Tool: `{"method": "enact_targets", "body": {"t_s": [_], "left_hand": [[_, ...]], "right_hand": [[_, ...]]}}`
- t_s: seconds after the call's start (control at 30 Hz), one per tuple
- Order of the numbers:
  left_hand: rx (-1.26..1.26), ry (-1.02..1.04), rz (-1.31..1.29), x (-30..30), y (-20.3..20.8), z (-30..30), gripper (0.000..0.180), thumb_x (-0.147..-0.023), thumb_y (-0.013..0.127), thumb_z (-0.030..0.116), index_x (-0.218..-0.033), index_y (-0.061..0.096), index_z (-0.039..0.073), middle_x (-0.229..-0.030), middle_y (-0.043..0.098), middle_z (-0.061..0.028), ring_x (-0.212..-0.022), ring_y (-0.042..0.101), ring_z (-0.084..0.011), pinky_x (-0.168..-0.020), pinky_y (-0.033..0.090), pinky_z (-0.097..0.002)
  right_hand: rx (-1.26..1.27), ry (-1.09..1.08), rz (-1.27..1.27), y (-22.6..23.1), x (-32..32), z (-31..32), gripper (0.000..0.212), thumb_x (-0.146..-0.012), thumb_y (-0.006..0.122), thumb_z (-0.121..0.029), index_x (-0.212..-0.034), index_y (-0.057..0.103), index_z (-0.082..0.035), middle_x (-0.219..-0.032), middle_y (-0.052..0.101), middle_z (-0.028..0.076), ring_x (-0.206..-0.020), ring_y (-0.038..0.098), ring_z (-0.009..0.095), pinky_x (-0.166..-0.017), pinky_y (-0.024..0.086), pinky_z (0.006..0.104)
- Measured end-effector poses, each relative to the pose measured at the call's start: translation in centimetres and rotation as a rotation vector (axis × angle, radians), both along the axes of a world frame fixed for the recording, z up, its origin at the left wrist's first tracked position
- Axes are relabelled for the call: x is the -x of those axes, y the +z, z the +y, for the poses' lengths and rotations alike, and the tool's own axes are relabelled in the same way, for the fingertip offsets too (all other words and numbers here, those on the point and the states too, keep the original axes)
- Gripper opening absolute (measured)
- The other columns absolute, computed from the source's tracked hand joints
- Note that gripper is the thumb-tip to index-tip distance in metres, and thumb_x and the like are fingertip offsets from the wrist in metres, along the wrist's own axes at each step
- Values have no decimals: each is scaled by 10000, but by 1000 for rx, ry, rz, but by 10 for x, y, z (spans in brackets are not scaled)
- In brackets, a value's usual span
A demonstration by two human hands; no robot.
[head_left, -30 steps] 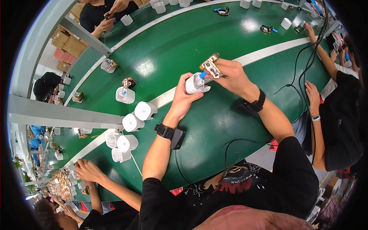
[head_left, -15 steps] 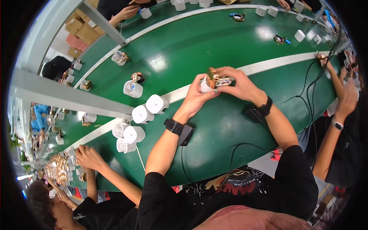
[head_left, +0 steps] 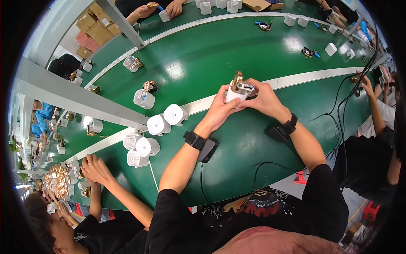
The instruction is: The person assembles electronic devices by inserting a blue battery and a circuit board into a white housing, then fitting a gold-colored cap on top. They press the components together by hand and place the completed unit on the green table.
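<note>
Small white cylindrical plastic housing [head_left: 233, 96] held above long green table [head_left: 253, 139], near white stripe. Left hand [head_left: 220, 109] wrapped around housing from below, fingers closed on it. Right hand [head_left: 263, 98] closed over top from right side, fingertips pinching brass-and-metal insert [head_left: 240, 86] standing out of housing mouth. Judged step: insert being seated. Housing best kept steady and upright, insert pressed straight down, not tilted. More white housings [head_left: 167, 119] lying on table to left, well apart.
</note>
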State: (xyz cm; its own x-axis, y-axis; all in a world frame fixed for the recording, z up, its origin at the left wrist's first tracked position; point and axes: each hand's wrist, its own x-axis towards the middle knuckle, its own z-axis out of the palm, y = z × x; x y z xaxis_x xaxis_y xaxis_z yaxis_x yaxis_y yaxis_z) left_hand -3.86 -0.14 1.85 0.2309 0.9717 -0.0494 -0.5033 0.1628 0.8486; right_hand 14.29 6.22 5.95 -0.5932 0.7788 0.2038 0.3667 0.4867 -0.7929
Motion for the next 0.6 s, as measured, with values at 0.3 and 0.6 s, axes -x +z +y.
{"method": "enact_targets", "body": {"t_s": [0.3, 0.6], "left_hand": [[-92, 519, 729, -7, -2, -8, 441, -919, 586, 7, -1332, 434, 23, -1281, 520, -151, -972, 644, -186, -734, 569, -308], [-443, 634, 856, -8, -8, -8, 510, -817, 656, -9, -1295, 486, 40, -1319, 402, -185, -1084, 578, -316, -907, 522, -412]], "right_hand": [[200, -227, -29, 3, 5, 22, 686, -784, 767, -25, -1413, 496, -55, -1122, 682, 131, -1058, 675, 208, -874, 541, 330], [176, 160, 192, -29, 12, 15, 722, -868, 683, -23, -1514, 367, -75, -1495, 434, 206, -1318, 516, 266, -1092, 428, 389]]}}
